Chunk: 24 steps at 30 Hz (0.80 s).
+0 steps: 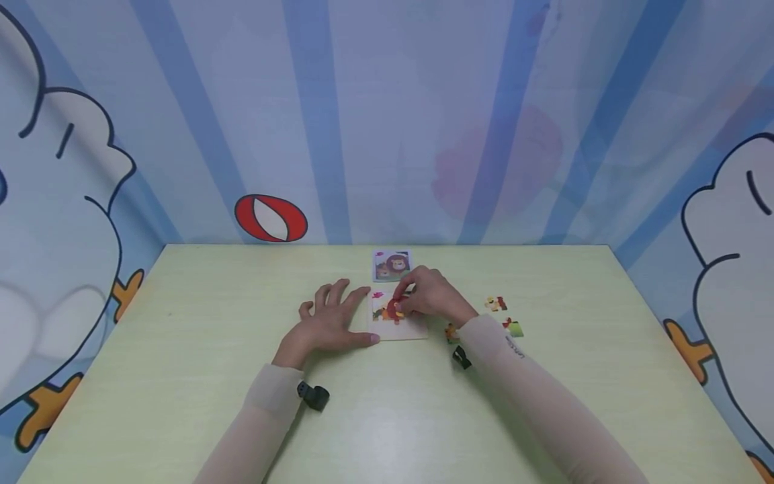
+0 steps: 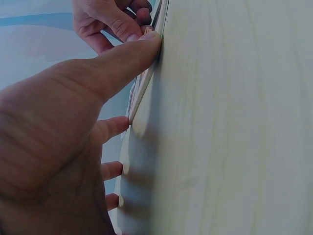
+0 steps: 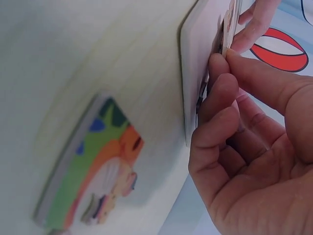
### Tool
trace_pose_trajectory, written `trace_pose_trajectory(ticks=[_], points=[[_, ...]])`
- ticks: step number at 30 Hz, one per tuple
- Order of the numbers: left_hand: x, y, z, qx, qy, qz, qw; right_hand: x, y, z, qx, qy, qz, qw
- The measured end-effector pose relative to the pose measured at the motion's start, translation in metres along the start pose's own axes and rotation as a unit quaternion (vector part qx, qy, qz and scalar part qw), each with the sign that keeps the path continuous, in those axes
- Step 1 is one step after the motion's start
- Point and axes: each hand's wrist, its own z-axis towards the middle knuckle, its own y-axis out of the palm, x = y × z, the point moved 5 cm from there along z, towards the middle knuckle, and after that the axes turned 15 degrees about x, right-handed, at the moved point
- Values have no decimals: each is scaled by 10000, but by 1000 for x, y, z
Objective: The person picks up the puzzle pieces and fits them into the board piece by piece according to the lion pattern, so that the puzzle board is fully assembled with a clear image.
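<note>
A white puzzle board [image 1: 413, 330] lies on the table, its left half bearing colourful animal pieces. My left hand [image 1: 328, 324] is spread at its left side, thumb on the near left corner and forefinger at the far left edge. Over the board, my right hand [image 1: 434, 296] pinches a thin puzzle piece [image 3: 226, 30] between thumb and forefinger; the fingers hide much of it. Just beyond the board lies a picture card [image 1: 392, 266] showing a lion. Right of the board are loose puzzle pieces [image 1: 513, 327], one partly covered by the right sleeve.
The pale wooden table [image 1: 211, 336] ends at a blue striped backdrop [image 1: 393, 134] with cartoon figures. A black wrist camera [image 1: 314, 396] sits on the left sleeve, and another [image 1: 461, 357] on the right. A green and orange puzzle piece [image 3: 105, 166] lies beneath the right wrist.
</note>
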Motion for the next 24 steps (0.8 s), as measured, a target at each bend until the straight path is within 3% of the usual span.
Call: trace_pose_trajectory(ticks=[16,24], points=[[1,1,0,-18,16,-36,10000,-4,3,0,128,-132,-521,9985],[-1,1,1,-6,-32,-19,10000,1,1,-1,196,-247,-211,9993]])
